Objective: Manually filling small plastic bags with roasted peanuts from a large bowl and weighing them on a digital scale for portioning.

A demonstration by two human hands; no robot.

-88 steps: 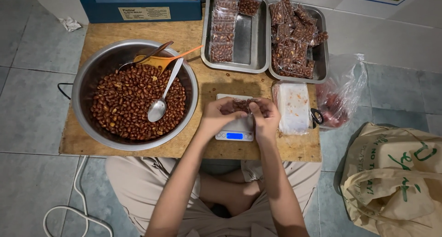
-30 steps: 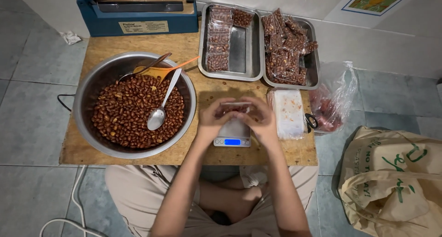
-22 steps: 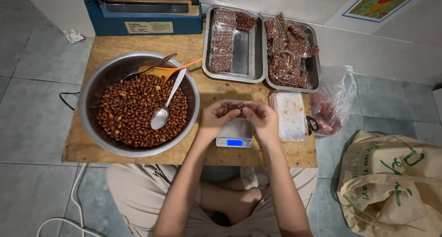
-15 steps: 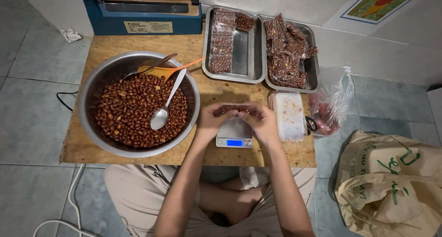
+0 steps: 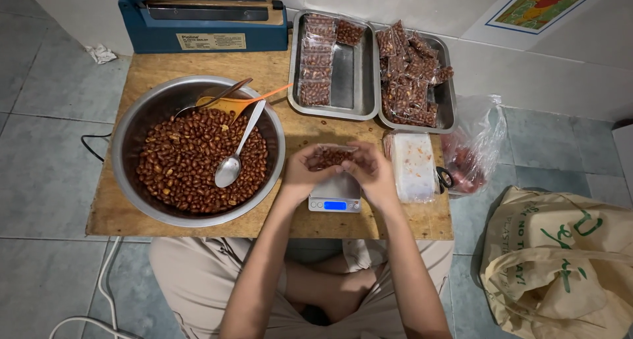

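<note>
Both hands are up over the little digital scale (image 5: 335,197) at the front edge of the wooden desk (image 5: 158,65). The left hand (image 5: 303,174) and right hand (image 5: 372,173) have their fingers closed around a small clear bag of peanuts (image 5: 330,157), one hand at each end, holding it just above the scale's platform. Can't tell if the bag actually touches the scale or hovers, since the hands cover the underside.

Left of the hands sits a big metal bowl (image 5: 132,141) full of reddish-brown roasted peanuts (image 5: 184,161). A metal spoon (image 5: 232,160) lies in the nuts with its handle pointing up and right, and there's an orange scoop (image 5: 237,103) plus another utensil handle leaning at the far rim.

At the back of the desk are two steel trays side by side: the left tray (image 5: 349,69) has a neat column of filled bags along its left side, the right tray (image 5: 445,82) holds a loose pile of them. A blue heat sealer (image 5: 198,29) stands behind the bowl. Just right of the hands is a stack of empty clear bags (image 5: 414,166), then a thin plastic bag (image 5: 478,148) hanging off the desk's edge. A cream tote bag (image 5: 567,266) sits on the tiled floor at the right.
</note>
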